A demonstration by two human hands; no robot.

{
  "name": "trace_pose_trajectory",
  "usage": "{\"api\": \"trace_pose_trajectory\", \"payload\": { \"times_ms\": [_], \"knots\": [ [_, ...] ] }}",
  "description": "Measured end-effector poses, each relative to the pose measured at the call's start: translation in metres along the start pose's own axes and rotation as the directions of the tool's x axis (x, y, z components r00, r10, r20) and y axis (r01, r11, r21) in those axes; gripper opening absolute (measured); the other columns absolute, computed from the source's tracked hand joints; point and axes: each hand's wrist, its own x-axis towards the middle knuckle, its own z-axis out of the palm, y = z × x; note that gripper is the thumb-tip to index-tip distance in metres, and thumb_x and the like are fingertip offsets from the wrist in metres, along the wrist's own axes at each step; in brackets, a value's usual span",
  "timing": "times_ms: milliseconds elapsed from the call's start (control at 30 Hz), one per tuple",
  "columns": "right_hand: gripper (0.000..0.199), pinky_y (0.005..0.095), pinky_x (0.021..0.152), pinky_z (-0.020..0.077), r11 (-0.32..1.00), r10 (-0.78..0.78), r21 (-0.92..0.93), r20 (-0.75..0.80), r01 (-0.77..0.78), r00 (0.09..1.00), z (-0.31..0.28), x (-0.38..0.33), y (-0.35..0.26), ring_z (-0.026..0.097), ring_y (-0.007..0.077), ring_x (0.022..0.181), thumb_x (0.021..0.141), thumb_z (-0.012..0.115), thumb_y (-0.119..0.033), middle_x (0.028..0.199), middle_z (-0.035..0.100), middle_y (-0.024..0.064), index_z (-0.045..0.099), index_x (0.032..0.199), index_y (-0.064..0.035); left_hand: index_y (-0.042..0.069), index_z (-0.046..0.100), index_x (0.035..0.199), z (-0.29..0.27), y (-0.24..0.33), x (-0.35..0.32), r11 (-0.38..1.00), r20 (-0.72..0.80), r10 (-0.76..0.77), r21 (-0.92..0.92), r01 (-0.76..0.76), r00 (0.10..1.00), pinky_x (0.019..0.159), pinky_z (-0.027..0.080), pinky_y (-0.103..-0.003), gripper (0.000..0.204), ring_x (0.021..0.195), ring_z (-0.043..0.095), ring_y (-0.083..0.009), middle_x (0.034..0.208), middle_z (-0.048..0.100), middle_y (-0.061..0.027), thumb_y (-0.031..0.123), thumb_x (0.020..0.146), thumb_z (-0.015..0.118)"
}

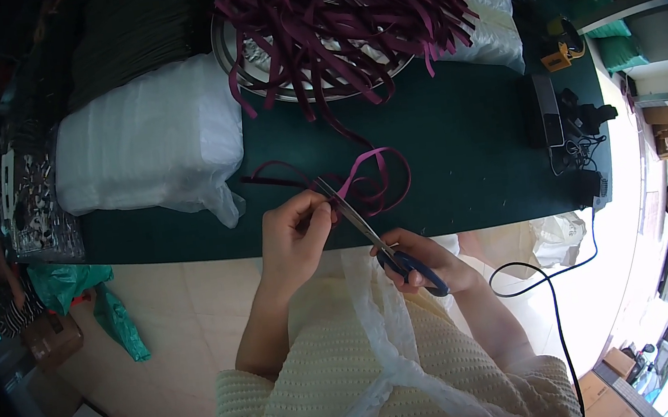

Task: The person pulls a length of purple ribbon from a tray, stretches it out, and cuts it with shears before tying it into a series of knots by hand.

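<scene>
My left hand pinches a purple ribbon near the table's front edge; the ribbon's loops lie on the dark green table beyond it. Dark-handled scissors are in my right hand, with fingers in the handle loops. Their blades point up and left to the ribbon, right beside my left fingertips. I cannot tell whether the blades touch the ribbon. A strand trails toward a big heap of purple ribbons on a round metal tray at the back.
A white plastic-wrapped bundle stands on the left of the green table, another at the back right. A black box and cables lie at the right end. One black cord hangs down beside my right arm.
</scene>
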Motion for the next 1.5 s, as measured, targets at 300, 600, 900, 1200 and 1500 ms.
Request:
{"api": "trace_pose_trajectory", "payload": {
  "times_ms": [300, 600, 900, 1200, 1500],
  "knots": [
    [0.055, 0.0179, 0.050, 0.0304, 1.000, 0.027, 0.000, -0.036, -0.027, 0.999, 0.003, -0.003, -0.003, 0.038, 0.0036, 0.056, 0.083, 0.065, -0.023, 0.074, 0.044, -0.0021, 0.036, 0.123, 0.0000, -0.003, 0.057, 0.075, 0.002, 0.000, -0.001, 1.000, 0.003, 0.005, 0.013, -0.005, 1.000, 0.045, 0.028, -0.019, 0.012, 0.052, 0.040, -0.0004, 0.061, 0.055, 0.0000, 0.004, 0.084, 0.053],
    [0.050, 0.0181, 0.046, 0.0275, 0.999, 0.052, -0.008, -0.073, -0.053, 0.996, 0.004, -0.005, -0.003, 0.035, 0.0026, 0.052, 0.085, 0.064, -0.021, 0.072, 0.044, -0.0018, 0.037, 0.122, -0.0006, -0.002, 0.057, 0.075, 0.003, -0.001, 0.000, 1.000, 0.028, 0.002, -0.005, -0.002, 1.000, 0.046, 0.027, -0.019, 0.012, 0.052, 0.039, -0.0004, 0.060, 0.054, 0.0008, 0.005, 0.084, 0.053],
    [0.047, 0.0188, 0.044, 0.0287, 0.999, 0.040, -0.028, -0.078, -0.042, 0.996, 0.001, -0.007, -0.004, 0.037, 0.0032, 0.049, 0.085, 0.063, -0.018, 0.069, 0.045, -0.0008, 0.037, 0.121, -0.0003, -0.001, 0.057, 0.077, 0.004, -0.007, 0.002, 0.999, 0.053, -0.025, -0.041, 0.027, 0.998, 0.048, 0.028, -0.019, 0.011, 0.055, 0.039, -0.0007, 0.064, 0.054, 0.0008, 0.006, 0.085, 0.052],
    [0.044, 0.0197, 0.042, 0.0322, 0.986, 0.097, -0.115, -0.177, -0.118, 0.979, 0.005, -0.008, -0.009, 0.045, 0.0041, 0.048, 0.083, 0.065, -0.013, 0.065, 0.049, 0.0006, 0.040, 0.117, 0.0004, 0.000, 0.057, 0.078, 0.003, -0.010, 0.005, 0.994, 0.079, -0.051, -0.092, 0.058, 0.996, 0.050, 0.031, -0.019, 0.012, 0.058, 0.042, -0.0013, 0.068, 0.058, 0.0003, 0.007, 0.086, 0.052],
    [0.031, 0.0187, 0.040, 0.0337, 0.555, -0.615, -0.795, -0.591, -0.246, 0.523, -0.025, -0.032, -0.051, 0.051, 0.0053, 0.048, 0.078, 0.069, -0.011, 0.058, 0.055, 0.0022, 0.053, 0.103, -0.0022, 0.001, 0.057, 0.089, -0.008, -0.009, 0.006, 0.974, 0.111, -0.072, -0.207, 0.094, 0.991, 0.056, 0.033, -0.017, 0.014, 0.065, 0.043, -0.0011, 0.078, 0.059, 0.0015, 0.013, 0.090, 0.051]
  ]
}}
